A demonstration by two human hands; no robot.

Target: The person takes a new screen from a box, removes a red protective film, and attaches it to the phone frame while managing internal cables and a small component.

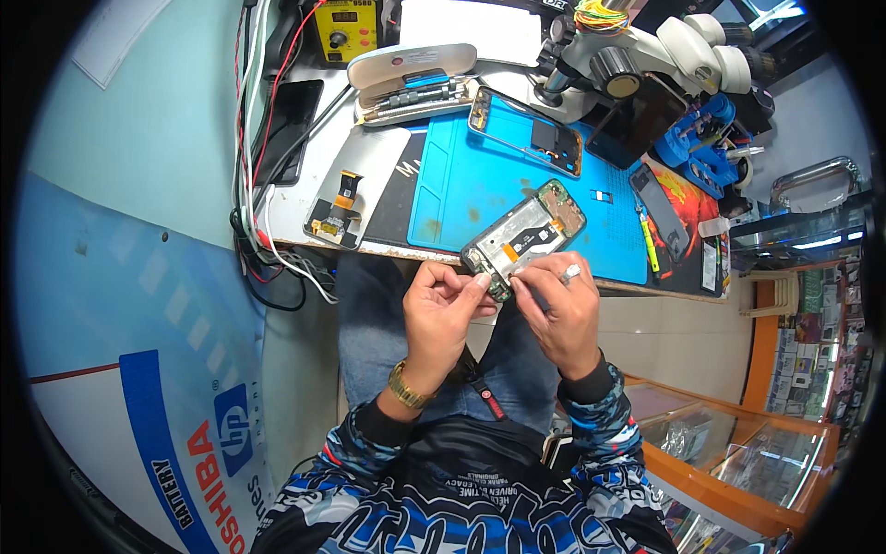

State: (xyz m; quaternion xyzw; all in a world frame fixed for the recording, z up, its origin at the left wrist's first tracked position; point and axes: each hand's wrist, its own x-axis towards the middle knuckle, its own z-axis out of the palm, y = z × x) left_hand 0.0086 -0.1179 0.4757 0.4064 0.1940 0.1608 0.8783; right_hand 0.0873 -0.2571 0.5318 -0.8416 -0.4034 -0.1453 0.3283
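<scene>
An opened phone, its metal plate, circuit boards and orange flex cable exposed, tilts over the front edge of the blue work mat. My left hand pinches its near end, thumb and fingers closed at the corner. Beside it my right hand, with a ring on one finger, has its fingertips closed on the same end. Whether the fingertips also hold some small part cannot be seen. Farther back on the mat lies a separate phone housing with a black pad inside.
Left of the mat is a silver phone screen with its flex cable upward. Behind stand an open tool case, a yellow soldering station and a microscope. On the right lie a yellow-green tool and a dark phone panel.
</scene>
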